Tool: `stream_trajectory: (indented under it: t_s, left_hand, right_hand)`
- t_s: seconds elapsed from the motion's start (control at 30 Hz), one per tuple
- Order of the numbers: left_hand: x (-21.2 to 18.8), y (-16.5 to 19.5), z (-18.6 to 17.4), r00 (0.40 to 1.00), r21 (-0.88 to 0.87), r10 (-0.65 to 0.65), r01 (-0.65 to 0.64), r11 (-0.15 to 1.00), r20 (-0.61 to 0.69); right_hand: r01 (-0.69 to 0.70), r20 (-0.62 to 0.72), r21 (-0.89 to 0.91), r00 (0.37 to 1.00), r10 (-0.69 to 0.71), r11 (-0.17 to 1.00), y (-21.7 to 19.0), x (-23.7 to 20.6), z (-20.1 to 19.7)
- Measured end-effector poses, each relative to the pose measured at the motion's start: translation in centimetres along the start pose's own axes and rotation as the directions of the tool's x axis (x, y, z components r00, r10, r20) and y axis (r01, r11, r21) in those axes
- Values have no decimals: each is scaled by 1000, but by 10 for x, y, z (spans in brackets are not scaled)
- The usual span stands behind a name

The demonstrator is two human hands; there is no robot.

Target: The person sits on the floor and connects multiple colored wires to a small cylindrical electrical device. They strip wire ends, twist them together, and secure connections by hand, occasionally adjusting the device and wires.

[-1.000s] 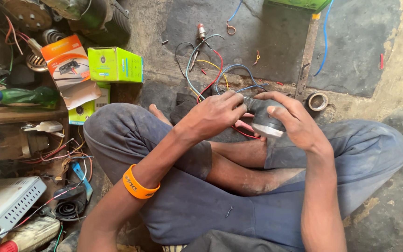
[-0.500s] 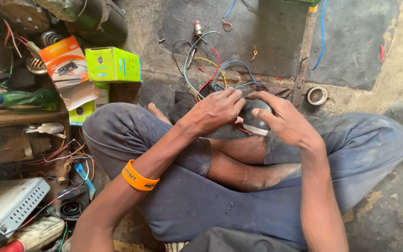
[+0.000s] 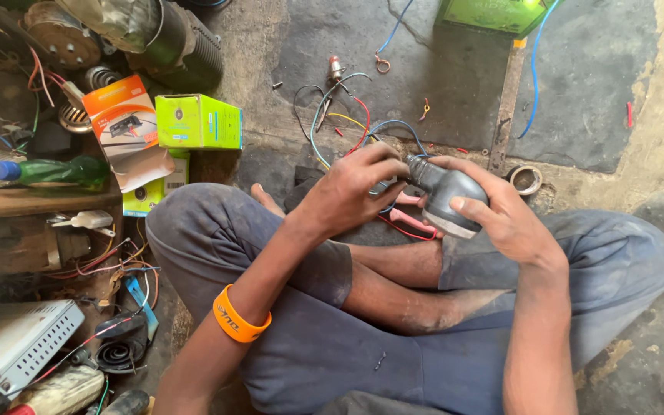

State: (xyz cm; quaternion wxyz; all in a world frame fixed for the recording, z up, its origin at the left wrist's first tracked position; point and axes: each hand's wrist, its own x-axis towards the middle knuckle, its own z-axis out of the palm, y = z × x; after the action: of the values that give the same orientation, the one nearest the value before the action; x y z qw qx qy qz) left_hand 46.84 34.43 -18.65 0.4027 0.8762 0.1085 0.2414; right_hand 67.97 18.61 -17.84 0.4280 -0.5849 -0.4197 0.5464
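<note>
right hand (image 3: pixel 501 219) has its grip wrapped round a grey bulb-shaped housing (image 3: pixel 447 196) over the crossed legs, holding it steady, while the left hand (image 3: pixel 347 192) pinches shut on the wires (image 3: pixel 393 127) at its neck.

Right hand (image 3: pixel 501 215) grips grey lamp housing (image 3: pixel 447 196); left hand (image 3: pixel 351 192) pinches its wires (image 3: pixel 347 123).

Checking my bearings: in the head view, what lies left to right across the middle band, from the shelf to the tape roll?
Green bottle → green box → left hand → grey lamp housing → right hand → tape roll.
</note>
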Motion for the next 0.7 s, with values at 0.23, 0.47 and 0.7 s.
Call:
stream_trajectory:
  t_s: [0.23,0.47,0.7]
  left_hand:
    - [-4,-14,10,984,316,137,-166,934,112]
    - [-8,-28,30,963,447,145,-236,863,229]
    - [-8,-37,36,958,467,113,-230,854,265]
  right_hand:
    - [4,-22,-89,1000,-6,996,1,7,13]
    - [-17,-52,-218,999,6,976,10,13,19]
    - [-53,-12,-187,999,51,981,8,11,19]
